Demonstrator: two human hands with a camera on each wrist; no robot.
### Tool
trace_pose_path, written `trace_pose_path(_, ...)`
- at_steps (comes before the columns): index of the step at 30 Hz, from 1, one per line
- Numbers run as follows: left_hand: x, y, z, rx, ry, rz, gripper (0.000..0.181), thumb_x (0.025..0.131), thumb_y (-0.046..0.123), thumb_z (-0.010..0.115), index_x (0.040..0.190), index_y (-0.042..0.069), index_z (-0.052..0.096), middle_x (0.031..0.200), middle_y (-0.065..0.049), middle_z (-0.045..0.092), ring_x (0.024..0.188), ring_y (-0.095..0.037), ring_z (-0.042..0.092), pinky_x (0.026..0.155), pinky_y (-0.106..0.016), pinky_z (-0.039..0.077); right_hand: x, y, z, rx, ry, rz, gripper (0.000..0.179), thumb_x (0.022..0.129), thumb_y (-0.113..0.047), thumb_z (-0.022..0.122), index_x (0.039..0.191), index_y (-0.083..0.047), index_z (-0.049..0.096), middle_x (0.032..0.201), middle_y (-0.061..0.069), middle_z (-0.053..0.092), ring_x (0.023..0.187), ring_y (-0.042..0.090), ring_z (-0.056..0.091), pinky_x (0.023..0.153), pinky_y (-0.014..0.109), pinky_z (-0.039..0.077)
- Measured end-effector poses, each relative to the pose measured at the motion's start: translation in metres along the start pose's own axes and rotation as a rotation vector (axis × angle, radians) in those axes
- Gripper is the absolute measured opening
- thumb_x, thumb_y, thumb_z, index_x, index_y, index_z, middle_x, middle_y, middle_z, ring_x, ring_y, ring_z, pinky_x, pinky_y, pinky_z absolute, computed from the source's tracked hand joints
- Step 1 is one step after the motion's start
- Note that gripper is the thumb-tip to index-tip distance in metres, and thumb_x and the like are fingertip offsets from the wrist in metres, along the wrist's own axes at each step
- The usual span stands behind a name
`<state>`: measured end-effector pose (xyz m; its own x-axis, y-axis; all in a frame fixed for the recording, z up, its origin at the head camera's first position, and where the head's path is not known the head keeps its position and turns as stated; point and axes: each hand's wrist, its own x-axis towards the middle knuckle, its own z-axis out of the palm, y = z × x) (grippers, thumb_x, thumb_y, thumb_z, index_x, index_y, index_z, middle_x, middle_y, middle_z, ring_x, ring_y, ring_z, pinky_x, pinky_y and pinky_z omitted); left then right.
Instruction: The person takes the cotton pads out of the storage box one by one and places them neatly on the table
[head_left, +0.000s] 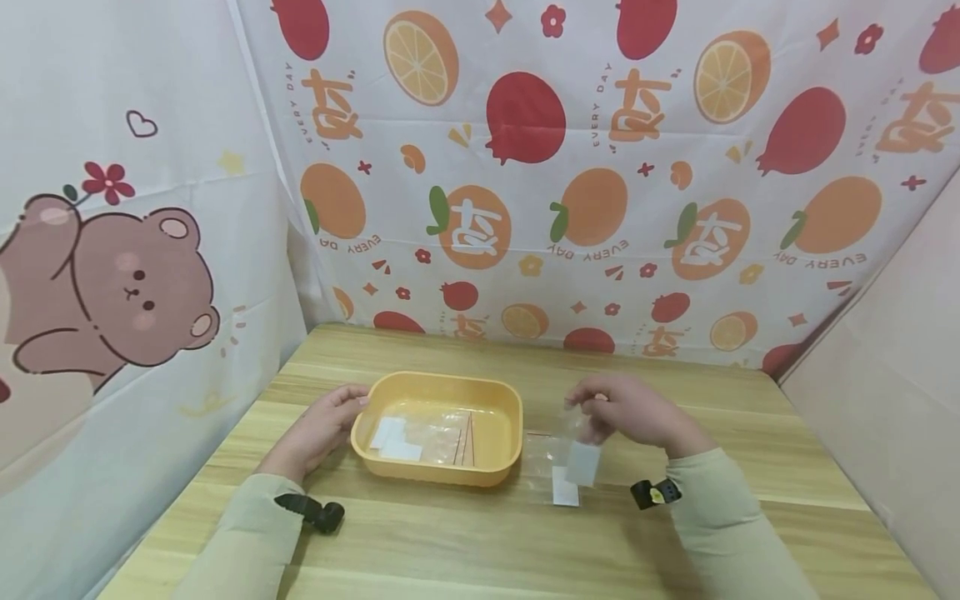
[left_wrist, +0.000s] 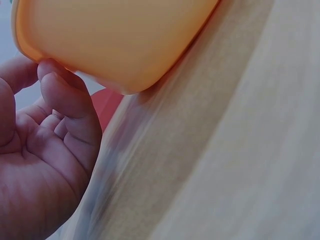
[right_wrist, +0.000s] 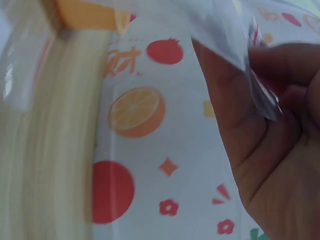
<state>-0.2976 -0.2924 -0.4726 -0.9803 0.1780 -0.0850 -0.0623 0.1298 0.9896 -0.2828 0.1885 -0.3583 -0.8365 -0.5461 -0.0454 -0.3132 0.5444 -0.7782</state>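
A yellow plastic tray (head_left: 487, 475) stands on the table, with several clear zip bags (head_left: 435, 442) lying in it; white pieces and red zip lines show on them. My left hand (head_left: 324, 427) grips the tray's left rim between thumb and fingers, seen close in the left wrist view beside the tray's yellow wall (left_wrist: 115, 40). To the right of the tray, my right hand (head_left: 630, 408) pinches a clear zip bag (head_left: 583, 462) with a white piece, hanging down. Partly behind it, another zip bag (head_left: 542, 458) lies flat on the table. The right wrist view shows the pinched bag (right_wrist: 220, 32) blurred.
The wood-grain table (head_left: 450, 542) meets a fruit-print cloth (head_left: 570, 275) at the back. A white cloth with a bear print (head_left: 142, 283) hangs on the left, and a pale cloth (head_left: 892, 350) on the right. Black straps (head_left: 656, 493) sit at both wrists.
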Motion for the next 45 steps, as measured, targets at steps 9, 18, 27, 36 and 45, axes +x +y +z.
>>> trace_pose_path(9, -0.001, 0.002, 0.0, 0.003, 0.006, -0.001, 0.051, 0.107, 0.029, 0.052, 0.142, -0.007, 0.043, 0.14, -0.027, 0.049, 0.112, -0.024, 0.062, 0.086, -0.036, 0.057, -0.005, 0.038, -0.005, -0.101, -0.206, 0.049, 0.023, 0.101, -0.001, 0.05, 0.106, -0.008, 0.071, 0.078, 0.006, 0.062, 0.062, 0.017, 0.056, 0.058, 0.037, 0.056)
trace_pose_path(18, 0.0, 0.001, 0.0, 0.0, 0.002, 0.0, 0.051, 0.107, 0.03, 0.052, 0.142, -0.006, 0.044, 0.139, -0.026, 0.05, 0.112, -0.023, 0.062, 0.086, -0.036, 0.057, 0.003, 0.079, 0.002, -0.277, -0.087, 0.061, 0.023, 0.096, 0.002, 0.056, 0.091, -0.014, 0.071, 0.08, -0.001, 0.064, 0.07, 0.015, 0.055, 0.064, 0.034, 0.048)
trace_pose_path(27, 0.003, -0.003, -0.002, 0.021, 0.004, -0.008, 0.052, 0.106, 0.033, 0.054, 0.141, -0.004, 0.046, 0.139, -0.024, 0.051, 0.112, -0.023, 0.062, 0.087, -0.037, 0.057, 0.01, 0.096, 0.014, -0.342, 0.024, 0.13, 0.02, 0.096, -0.002, 0.061, 0.088, -0.018, 0.07, 0.084, -0.006, 0.065, 0.074, 0.015, 0.056, 0.067, 0.036, 0.048)
trace_pose_path(36, 0.001, -0.003, -0.001, 0.0, -0.009, 0.007, 0.051, 0.108, 0.03, 0.052, 0.142, -0.006, 0.043, 0.139, -0.026, 0.051, 0.109, -0.024, 0.063, 0.086, -0.037, 0.057, 0.019, 0.103, 0.02, -0.404, 0.057, 0.1, 0.022, 0.095, -0.002, 0.061, 0.092, -0.021, 0.073, 0.089, -0.01, 0.067, 0.086, 0.011, 0.059, 0.083, 0.04, 0.052)
trace_pose_path(45, 0.001, -0.003, -0.001, -0.003, -0.003, 0.002, 0.051, 0.108, 0.03, 0.052, 0.142, -0.006, 0.043, 0.138, -0.026, 0.051, 0.108, -0.024, 0.063, 0.084, -0.037, 0.057, 0.017, 0.096, 0.023, -0.417, 0.08, 0.12, 0.026, 0.098, -0.002, 0.06, 0.107, -0.019, 0.077, 0.104, -0.009, 0.071, 0.106, 0.018, 0.064, 0.097, 0.047, 0.051)
